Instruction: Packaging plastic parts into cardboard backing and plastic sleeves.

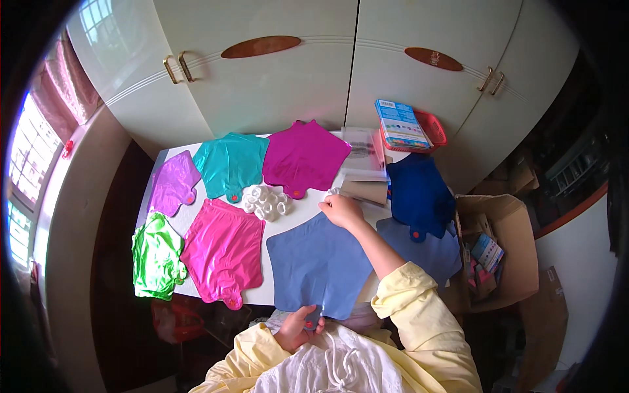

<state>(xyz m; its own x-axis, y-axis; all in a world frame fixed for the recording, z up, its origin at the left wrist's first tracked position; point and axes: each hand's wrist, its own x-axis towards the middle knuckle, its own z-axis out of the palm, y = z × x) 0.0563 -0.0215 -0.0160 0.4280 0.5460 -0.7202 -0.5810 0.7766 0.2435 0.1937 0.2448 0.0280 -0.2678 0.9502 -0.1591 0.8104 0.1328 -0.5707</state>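
A flat grey-blue foil balloon (321, 259) lies on the white table in front of me, its bottom tab hanging over the near edge. My left hand (298, 335) is closed on that tab, thumb on top. Reaching over the balloon's far right corner, my right hand (343, 211) is closed, fingers pinched at a small white coil (333, 192) that looks like ribbon; part of it is hidden behind the fingers. Just left lies a heap of white ribbon coils (265, 202). A brown card (365, 191) is right beside the right hand.
Flat balloons lie around: pink (224, 249), green (157, 255), purple (173, 182), teal (232, 164), magenta (304, 157), navy (419, 193). Clear packets (364, 152) and a red basket (438, 128) with blue packs stand at the back right. A cardboard box (517, 262) stands right; cupboards are behind.
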